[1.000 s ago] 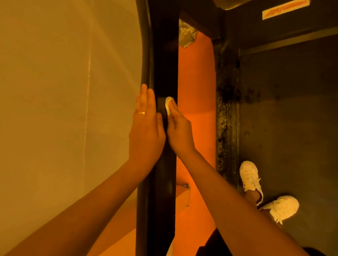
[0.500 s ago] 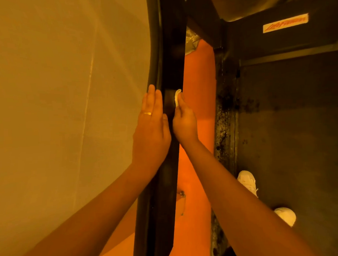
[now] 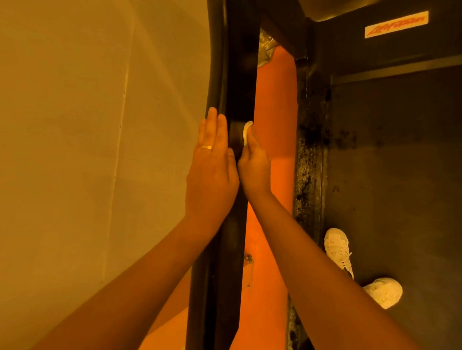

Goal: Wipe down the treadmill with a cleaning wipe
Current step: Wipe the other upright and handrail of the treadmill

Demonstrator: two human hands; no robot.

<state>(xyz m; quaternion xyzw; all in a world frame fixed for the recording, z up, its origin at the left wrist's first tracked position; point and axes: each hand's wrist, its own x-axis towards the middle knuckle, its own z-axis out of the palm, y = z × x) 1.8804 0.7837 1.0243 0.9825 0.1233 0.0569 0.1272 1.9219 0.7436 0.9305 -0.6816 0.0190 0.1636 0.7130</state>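
Treadmill rail (image 3: 243, 81), a long black bar, runs from the bottom of the view to the top, between a pale plain wall (image 3: 63, 129) on the left and a strip of orange floor (image 3: 274, 106) on the right. The left hand (image 3: 211, 173) lies flat on the left side of this rail, with its fingers straight and close together, gripping nothing; a thin gold ring (image 3: 206, 147) is on one finger. The right hand (image 3: 254, 166) is just beside it on the right side of the rail. It pinches a small white cleaning wipe (image 3: 246, 133) at its fingertips and presses it against the rail's right edge.

Further right is the dark treadmill belt (image 3: 397, 194), and its side strip (image 3: 308, 171) has many black specks. Two white sneakers (image 3: 337, 249) stand on the belt near this strip. A white label with red letters (image 3: 396, 24) is on the dark cover at the top right. A pale crumpled thing (image 3: 265, 50) lies on the orange floor near the top.
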